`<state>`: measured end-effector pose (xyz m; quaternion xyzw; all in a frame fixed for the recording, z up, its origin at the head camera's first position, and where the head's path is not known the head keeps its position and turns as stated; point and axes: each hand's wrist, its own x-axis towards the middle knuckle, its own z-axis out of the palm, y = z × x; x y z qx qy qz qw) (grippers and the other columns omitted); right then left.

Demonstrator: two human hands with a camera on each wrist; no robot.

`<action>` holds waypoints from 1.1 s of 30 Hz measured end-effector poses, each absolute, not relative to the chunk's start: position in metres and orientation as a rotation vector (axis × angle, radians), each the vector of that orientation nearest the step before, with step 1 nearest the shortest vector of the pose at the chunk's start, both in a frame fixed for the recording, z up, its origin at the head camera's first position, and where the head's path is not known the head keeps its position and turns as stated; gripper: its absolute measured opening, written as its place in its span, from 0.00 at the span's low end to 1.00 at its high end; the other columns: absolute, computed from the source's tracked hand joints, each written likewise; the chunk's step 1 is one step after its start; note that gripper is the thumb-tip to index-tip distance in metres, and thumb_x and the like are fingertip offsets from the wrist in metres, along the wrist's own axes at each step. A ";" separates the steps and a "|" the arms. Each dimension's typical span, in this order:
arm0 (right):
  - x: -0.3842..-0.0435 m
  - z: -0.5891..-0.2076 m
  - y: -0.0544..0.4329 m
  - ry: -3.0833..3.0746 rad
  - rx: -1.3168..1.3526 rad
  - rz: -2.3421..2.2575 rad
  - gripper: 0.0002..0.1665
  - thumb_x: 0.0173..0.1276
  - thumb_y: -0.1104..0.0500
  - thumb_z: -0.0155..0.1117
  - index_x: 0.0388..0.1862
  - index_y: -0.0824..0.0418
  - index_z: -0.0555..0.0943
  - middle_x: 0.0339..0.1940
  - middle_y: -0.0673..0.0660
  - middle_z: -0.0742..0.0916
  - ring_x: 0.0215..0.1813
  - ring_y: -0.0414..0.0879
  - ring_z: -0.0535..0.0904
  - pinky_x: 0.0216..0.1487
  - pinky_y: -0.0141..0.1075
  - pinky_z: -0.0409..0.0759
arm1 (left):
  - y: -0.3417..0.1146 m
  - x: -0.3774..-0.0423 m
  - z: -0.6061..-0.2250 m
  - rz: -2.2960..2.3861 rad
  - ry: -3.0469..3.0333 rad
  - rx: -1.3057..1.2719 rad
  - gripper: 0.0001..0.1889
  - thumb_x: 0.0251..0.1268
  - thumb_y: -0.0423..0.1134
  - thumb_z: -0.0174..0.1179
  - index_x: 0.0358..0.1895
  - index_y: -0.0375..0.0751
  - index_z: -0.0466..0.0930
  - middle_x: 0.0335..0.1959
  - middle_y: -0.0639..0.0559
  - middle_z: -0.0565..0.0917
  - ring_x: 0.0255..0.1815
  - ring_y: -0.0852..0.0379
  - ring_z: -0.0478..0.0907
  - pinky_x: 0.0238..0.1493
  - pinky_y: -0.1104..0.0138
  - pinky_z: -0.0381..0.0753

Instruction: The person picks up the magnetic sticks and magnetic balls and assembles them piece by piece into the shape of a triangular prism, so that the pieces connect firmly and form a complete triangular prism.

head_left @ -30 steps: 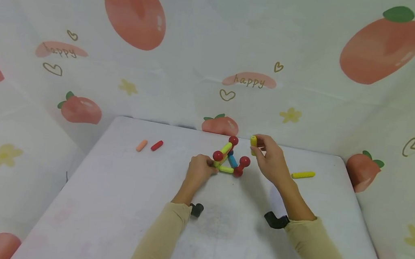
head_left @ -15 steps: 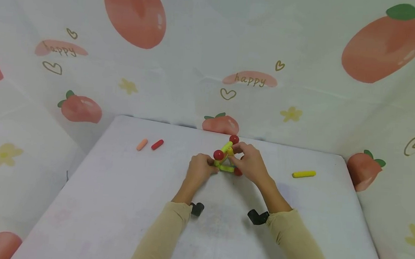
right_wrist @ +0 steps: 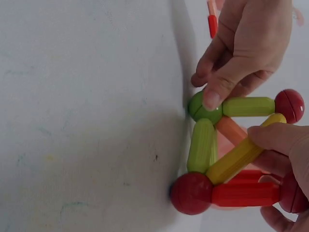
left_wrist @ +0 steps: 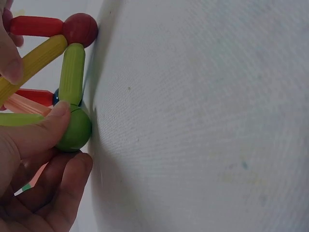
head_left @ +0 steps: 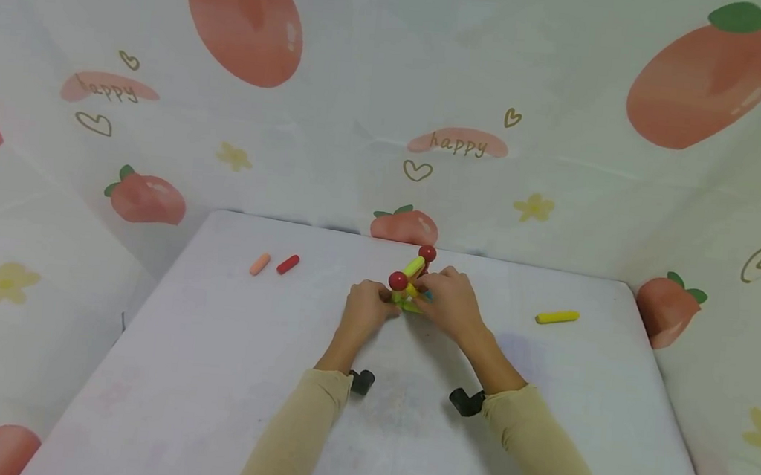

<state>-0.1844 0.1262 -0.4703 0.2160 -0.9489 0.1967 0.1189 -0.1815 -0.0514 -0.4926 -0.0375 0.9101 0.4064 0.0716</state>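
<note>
A frame of magnetic rods and balls stands on the table in the middle of the head view. My left hand (head_left: pixel 366 309) pinches its green ball (right_wrist: pixel 205 107) at a bottom corner. My right hand (head_left: pixel 453 303) holds a yellow rod (right_wrist: pixel 246 147) between thumb and fingers, slanting across one side of the frame. One end of that rod meets a bottom red ball (right_wrist: pixel 191 193); the other comes close to an upper red ball (right_wrist: pixel 289 106), contact unclear. Light-green rods (right_wrist: pixel 248 107) and a red rod (right_wrist: pixel 246 194) join other balls. The right hand hides part of the frame.
On the table's (head_left: pixel 209 373) back left lie a peach rod (head_left: pixel 260 264) and a short red rod (head_left: pixel 288 264). A longer yellow rod (head_left: pixel 557 317) lies to the right. A fruit-printed cloth wall (head_left: pixel 336 115) rises behind the table.
My right hand has moved left with the yellow rod, from beside the frame onto it, and the rod has tilted from upright to slanting. My left hand stays at the green ball.
</note>
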 end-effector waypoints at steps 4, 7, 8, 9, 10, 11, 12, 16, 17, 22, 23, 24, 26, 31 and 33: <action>-0.183 -0.468 0.125 -2.791 0.647 0.512 0.20 0.56 0.51 0.82 0.48 0.54 0.89 0.40 0.50 0.93 0.43 0.50 0.77 0.43 0.42 0.74 | -0.050 -0.181 -0.493 1.230 2.728 -0.118 0.13 0.57 0.38 0.76 0.44 0.36 0.89 0.40 0.44 0.92 0.43 0.50 0.87 0.56 0.56 0.86; -0.183 -0.466 0.130 -2.780 0.672 0.582 0.24 0.56 0.50 0.82 0.50 0.55 0.88 0.43 0.54 0.92 0.43 0.51 0.77 0.43 0.42 0.75 | -0.050 -0.181 -0.493 1.236 2.732 -0.116 0.13 0.57 0.38 0.76 0.44 0.36 0.89 0.40 0.44 0.92 0.43 0.50 0.87 0.56 0.56 0.86; -0.182 -0.464 0.134 -2.778 0.667 0.648 0.26 0.56 0.50 0.82 0.52 0.56 0.87 0.45 0.55 0.91 0.45 0.51 0.77 0.44 0.43 0.77 | -0.050 -0.181 -0.493 1.235 2.736 -0.112 0.14 0.56 0.38 0.76 0.44 0.36 0.89 0.40 0.44 0.92 0.43 0.50 0.87 0.56 0.56 0.86; -0.181 -0.464 0.138 -2.777 0.649 0.718 0.29 0.56 0.50 0.82 0.55 0.57 0.86 0.48 0.56 0.90 0.47 0.52 0.77 0.46 0.43 0.78 | -0.050 -0.181 -0.493 1.236 2.738 -0.107 0.14 0.56 0.38 0.76 0.44 0.36 0.89 0.40 0.44 0.92 0.43 0.50 0.87 0.56 0.56 0.86; -0.180 -0.464 0.143 -2.776 0.625 0.806 0.32 0.55 0.50 0.82 0.58 0.58 0.84 0.50 0.58 0.89 0.49 0.53 0.78 0.47 0.45 0.80 | -0.050 -0.181 -0.493 1.237 2.737 -0.103 0.14 0.56 0.38 0.76 0.44 0.36 0.89 0.40 0.44 0.92 0.43 0.50 0.87 0.56 0.56 0.86; -0.179 -0.465 0.147 -2.781 0.587 0.898 0.35 0.55 0.51 0.82 0.61 0.59 0.82 0.53 0.60 0.87 0.52 0.54 0.78 0.50 0.46 0.81 | -0.050 -0.181 -0.493 1.239 2.738 -0.097 0.14 0.56 0.38 0.76 0.44 0.36 0.89 0.40 0.44 0.92 0.43 0.50 0.87 0.56 0.55 0.85; -0.178 -0.467 0.152 -2.793 0.530 0.997 0.38 0.56 0.51 0.82 0.64 0.60 0.80 0.56 0.60 0.86 0.54 0.54 0.78 0.52 0.47 0.82 | -0.050 -0.181 -0.493 1.238 2.740 -0.092 0.14 0.56 0.38 0.76 0.44 0.36 0.89 0.40 0.44 0.92 0.43 0.50 0.87 0.56 0.55 0.85; -0.176 -0.486 0.163 -2.861 0.328 1.258 0.39 0.59 0.51 0.80 0.67 0.61 0.76 0.60 0.61 0.83 0.61 0.55 0.78 0.59 0.52 0.83 | -0.050 -0.181 -0.492 1.249 2.740 -0.095 0.14 0.56 0.38 0.76 0.44 0.36 0.89 0.39 0.44 0.92 0.42 0.50 0.86 0.57 0.55 0.85; -0.176 -0.491 0.164 -2.881 0.290 1.291 0.37 0.61 0.51 0.79 0.66 0.61 0.76 0.59 0.61 0.83 0.60 0.55 0.79 0.59 0.52 0.83 | -0.050 -0.181 -0.492 1.251 2.742 -0.097 0.14 0.56 0.38 0.76 0.44 0.36 0.89 0.39 0.44 0.92 0.42 0.50 0.86 0.57 0.55 0.85; -0.175 -0.514 0.165 -2.858 0.257 1.328 0.22 0.63 0.54 0.77 0.52 0.62 0.83 0.48 0.60 0.87 0.50 0.55 0.84 0.52 0.48 0.86 | -0.050 -0.181 -0.492 1.251 2.739 -0.081 0.14 0.57 0.38 0.76 0.45 0.36 0.89 0.40 0.44 0.91 0.42 0.50 0.86 0.57 0.55 0.85; -0.175 -0.516 0.164 -2.841 0.259 1.328 0.20 0.63 0.55 0.76 0.50 0.62 0.84 0.46 0.59 0.87 0.49 0.54 0.85 0.50 0.47 0.87 | -0.050 -0.181 -0.493 1.251 2.738 -0.081 0.14 0.57 0.38 0.76 0.45 0.36 0.89 0.40 0.44 0.91 0.42 0.50 0.86 0.57 0.55 0.85; -0.175 -0.517 0.164 -2.823 0.259 1.338 0.18 0.64 0.55 0.76 0.48 0.62 0.85 0.45 0.59 0.87 0.48 0.54 0.85 0.50 0.47 0.87 | -0.050 -0.181 -0.493 1.247 2.737 -0.082 0.14 0.57 0.38 0.76 0.45 0.36 0.89 0.40 0.44 0.91 0.42 0.50 0.86 0.57 0.55 0.85; -0.175 -0.519 0.163 -2.793 0.265 1.354 0.16 0.64 0.56 0.76 0.47 0.62 0.85 0.45 0.58 0.87 0.48 0.53 0.85 0.49 0.47 0.87 | -0.049 -0.181 -0.494 1.240 2.738 -0.084 0.14 0.57 0.38 0.76 0.45 0.36 0.89 0.40 0.44 0.91 0.42 0.50 0.85 0.57 0.55 0.85; -0.176 -0.522 0.162 -2.763 0.258 1.397 0.15 0.65 0.58 0.75 0.47 0.63 0.85 0.47 0.60 0.87 0.49 0.54 0.86 0.51 0.49 0.87 | -0.052 -0.183 -0.494 1.202 2.724 -0.067 0.15 0.59 0.39 0.75 0.47 0.37 0.87 0.42 0.45 0.91 0.44 0.50 0.84 0.57 0.55 0.85; -0.175 -0.523 0.163 -2.786 0.237 1.403 0.17 0.65 0.58 0.75 0.49 0.64 0.84 0.48 0.61 0.87 0.50 0.55 0.86 0.53 0.50 0.87 | -0.057 -0.183 -0.494 1.189 2.711 -0.037 0.18 0.58 0.39 0.75 0.51 0.38 0.86 0.45 0.45 0.90 0.46 0.50 0.84 0.59 0.55 0.84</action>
